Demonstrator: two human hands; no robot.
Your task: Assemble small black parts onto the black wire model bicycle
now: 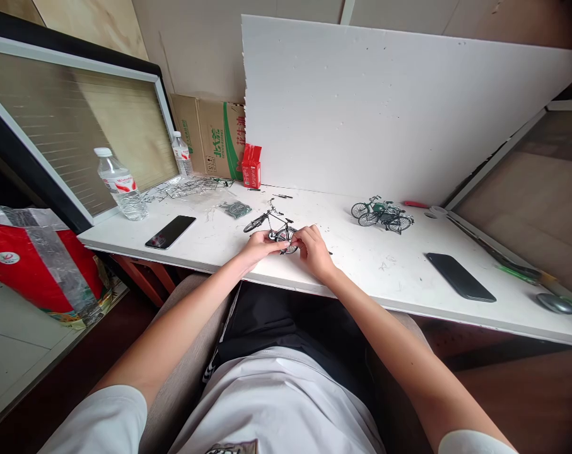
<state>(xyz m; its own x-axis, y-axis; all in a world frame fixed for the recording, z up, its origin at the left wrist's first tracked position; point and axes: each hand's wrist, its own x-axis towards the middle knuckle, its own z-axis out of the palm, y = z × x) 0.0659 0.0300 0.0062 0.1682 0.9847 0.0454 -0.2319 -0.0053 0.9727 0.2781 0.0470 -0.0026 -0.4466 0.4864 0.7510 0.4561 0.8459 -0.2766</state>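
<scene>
A small black model bicycle [278,217] is held up just over the front part of the white table, its front wheel pointing left. My left hand [260,248] grips it low down, near the pedals and the rear wheel. At the rear wheel, the fingers of my right hand [313,248] are pinched together; whether they hold a tiny part or the wheel itself is hidden. Two finished-looking model bicycles, one green [360,209] and one black [368,219], stand close together further right. A small clear bag of dark parts [236,209] lies behind my left hand.
On the left are a phone [171,232], a water bottle [120,184] and thin parts frames [186,187]. A red box [251,166] and a carton [212,135] stand behind. To the right lie another black phone [460,277], a red-handled tool [415,204] and a mouse [555,303]. A white board [390,113] backs the table.
</scene>
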